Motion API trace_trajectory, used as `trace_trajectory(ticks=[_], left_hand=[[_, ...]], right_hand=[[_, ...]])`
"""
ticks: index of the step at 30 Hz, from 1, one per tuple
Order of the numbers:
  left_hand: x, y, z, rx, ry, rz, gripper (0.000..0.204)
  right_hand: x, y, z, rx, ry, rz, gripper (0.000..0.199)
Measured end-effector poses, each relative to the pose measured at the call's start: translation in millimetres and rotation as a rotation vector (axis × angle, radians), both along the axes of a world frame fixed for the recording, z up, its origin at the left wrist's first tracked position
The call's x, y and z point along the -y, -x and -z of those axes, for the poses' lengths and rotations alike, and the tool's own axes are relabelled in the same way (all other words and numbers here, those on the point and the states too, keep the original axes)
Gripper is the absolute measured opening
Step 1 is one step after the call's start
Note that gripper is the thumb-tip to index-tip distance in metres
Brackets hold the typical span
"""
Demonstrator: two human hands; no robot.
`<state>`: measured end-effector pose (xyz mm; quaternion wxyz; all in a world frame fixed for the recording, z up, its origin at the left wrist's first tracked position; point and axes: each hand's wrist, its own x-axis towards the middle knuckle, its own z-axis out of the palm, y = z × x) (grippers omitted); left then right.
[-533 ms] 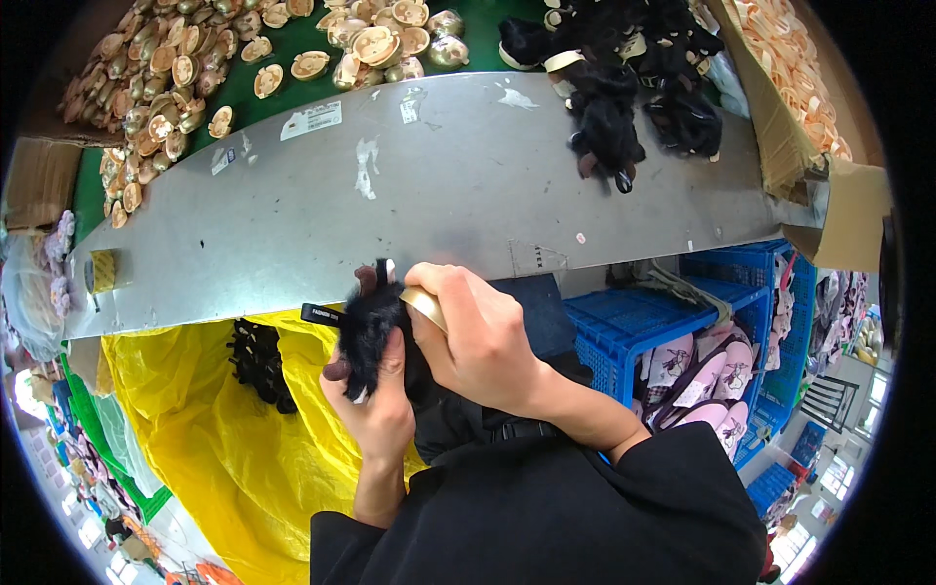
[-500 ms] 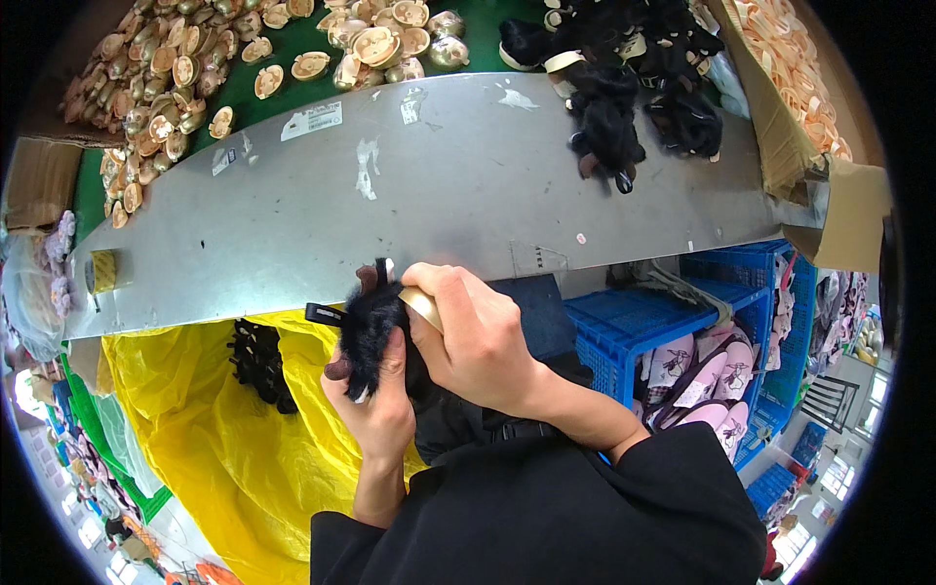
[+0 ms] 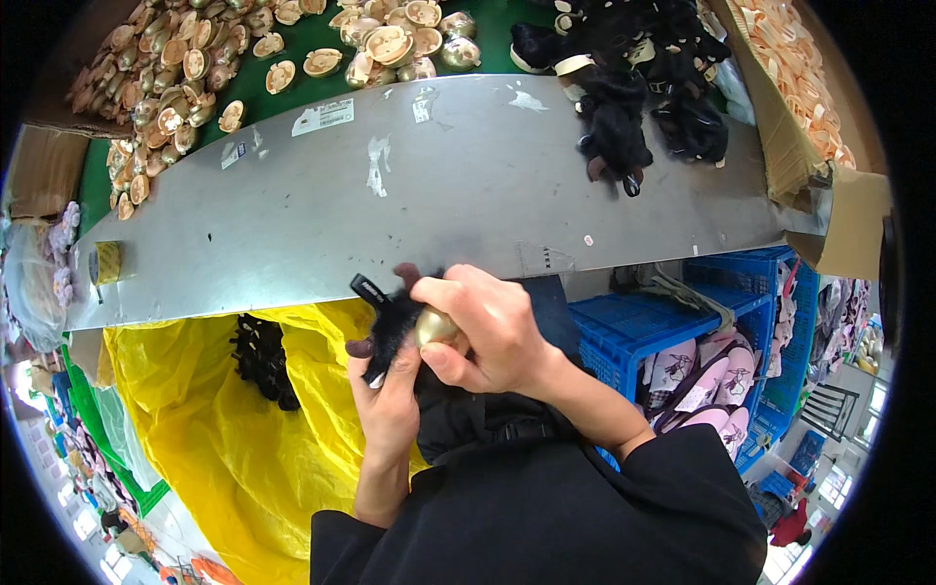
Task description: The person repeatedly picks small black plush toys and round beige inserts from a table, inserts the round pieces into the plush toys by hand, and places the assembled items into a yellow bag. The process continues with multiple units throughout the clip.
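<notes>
Hands are closed on one small thing: a black furry tuft [image 3: 392,331] is gripped by the left hand [image 3: 390,395] and a small beige piece [image 3: 436,327] by the right hand [image 3: 487,331], just below the grey bench [image 3: 468,195].

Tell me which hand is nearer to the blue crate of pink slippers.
Right. The right hand grips the black furry piece just left of the blue crate, apart from it. The left hand sits farther left, under the piece, beside the yellow bag.
</notes>
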<state>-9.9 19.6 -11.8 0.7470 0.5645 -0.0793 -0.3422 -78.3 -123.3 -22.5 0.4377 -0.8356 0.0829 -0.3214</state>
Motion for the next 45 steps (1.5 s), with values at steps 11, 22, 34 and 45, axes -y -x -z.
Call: trace_trajectory(ticks=[11, 22, 34, 45], left_hand=[[-1.3, -2.2, -3.6, -0.268, 0.054, 0.144, 0.036], [-3.0, 13.3, -4.9, -0.542, 0.208, 0.104, 0.068], [-17.8, -12.0, -4.3, -0.346, 0.205, 0.519, 0.054], [-6.2, -7.8, -10.5, -0.167, 0.044, 0.108, 0.038]], right_hand=[[10.4, 14.0, -5.9, -0.119, -0.668, -0.120, 0.028], [11.2, 8.0, -16.7, -0.022, -1.140, -0.242, 0.031], [-3.7, -4.7, -1.9, 0.065, -0.779, -0.168, 0.029], [-0.8, -10.8, 5.7, 0.120, -1.001, -0.087, 0.025]])
